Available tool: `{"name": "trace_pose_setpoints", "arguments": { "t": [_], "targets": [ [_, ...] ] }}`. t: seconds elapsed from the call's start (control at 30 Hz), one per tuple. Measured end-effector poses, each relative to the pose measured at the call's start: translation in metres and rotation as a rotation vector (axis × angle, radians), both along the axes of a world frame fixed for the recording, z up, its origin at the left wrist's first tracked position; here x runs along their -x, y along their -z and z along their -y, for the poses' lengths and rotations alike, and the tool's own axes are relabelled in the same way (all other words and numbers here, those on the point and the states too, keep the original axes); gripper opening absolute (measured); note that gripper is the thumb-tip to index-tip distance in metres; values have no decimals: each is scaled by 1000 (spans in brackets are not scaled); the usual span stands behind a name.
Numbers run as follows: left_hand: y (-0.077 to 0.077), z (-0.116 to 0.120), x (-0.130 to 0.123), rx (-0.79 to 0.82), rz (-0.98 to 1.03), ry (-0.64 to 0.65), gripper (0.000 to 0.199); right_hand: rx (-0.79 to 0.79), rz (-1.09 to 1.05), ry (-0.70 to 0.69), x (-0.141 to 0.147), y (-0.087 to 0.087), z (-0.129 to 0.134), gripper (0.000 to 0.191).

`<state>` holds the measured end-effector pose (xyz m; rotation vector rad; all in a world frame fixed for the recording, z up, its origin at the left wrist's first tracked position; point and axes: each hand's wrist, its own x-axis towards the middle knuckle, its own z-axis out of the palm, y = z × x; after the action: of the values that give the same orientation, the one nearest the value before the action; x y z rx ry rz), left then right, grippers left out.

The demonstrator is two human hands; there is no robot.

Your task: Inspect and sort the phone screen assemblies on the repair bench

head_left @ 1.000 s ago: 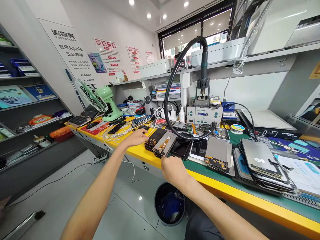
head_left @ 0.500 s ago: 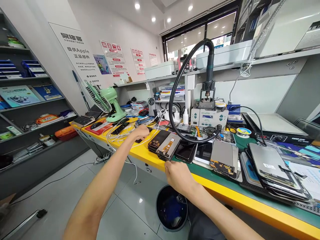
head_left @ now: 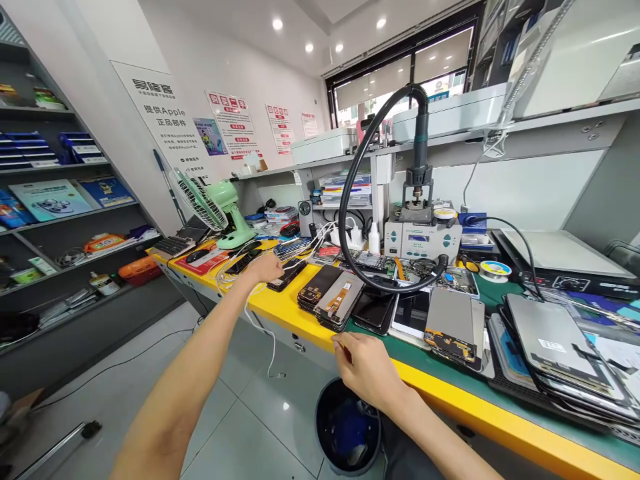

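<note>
My left hand (head_left: 266,269) is closed in a fist over the yellow part of the bench, beside a dark phone stack (head_left: 287,275) and the tangle of white cables (head_left: 234,272). Whatever its fingers hold, if anything, is hidden. My right hand (head_left: 369,367) has its fingers curled and drawn together at the bench's front edge, with nothing visible in them. Just beyond it lies a stack of phone screens (head_left: 340,301) with an orange flex cable on top. Beside that sit another dark stack (head_left: 316,288) and a black glossy phone (head_left: 374,311).
A black hose (head_left: 345,193) arches over the bench from the hot-air station (head_left: 423,239). Tablet screens (head_left: 545,337) are piled at the right. A green fan (head_left: 231,210) stands at the back left. Below the front edge is a black bin (head_left: 320,427).
My left hand has shifted left relative to the phone stacks, uncovering the dark stack beside it. My right hand's fingers have loosened slightly at the bench edge. The view has turned a little.
</note>
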<state>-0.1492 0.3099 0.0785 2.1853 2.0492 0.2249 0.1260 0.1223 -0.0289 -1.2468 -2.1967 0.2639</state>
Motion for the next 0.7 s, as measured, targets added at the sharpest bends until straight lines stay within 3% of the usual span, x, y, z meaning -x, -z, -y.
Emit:
{"name": "trace_pose_setpoints", "arguments": {
  "t": [0.23, 0.47, 0.6, 0.7],
  "targets": [
    [-21, 8, 23, 92, 3, -5, 33, 13, -63, -45, -4, 4, 0, 28],
    [-51, 29, 75, 188, -41, 27, 22, 15, -94, -64, -4, 10, -1, 28],
    [-76, 33, 112, 62, -223, -21, 27, 7, -120, -63, -2, 10, -2, 28],
    [-101, 25, 122, -100, -358, -122, 30, 9, -129, -60, 0, 8, -2, 28]
  ]
}}
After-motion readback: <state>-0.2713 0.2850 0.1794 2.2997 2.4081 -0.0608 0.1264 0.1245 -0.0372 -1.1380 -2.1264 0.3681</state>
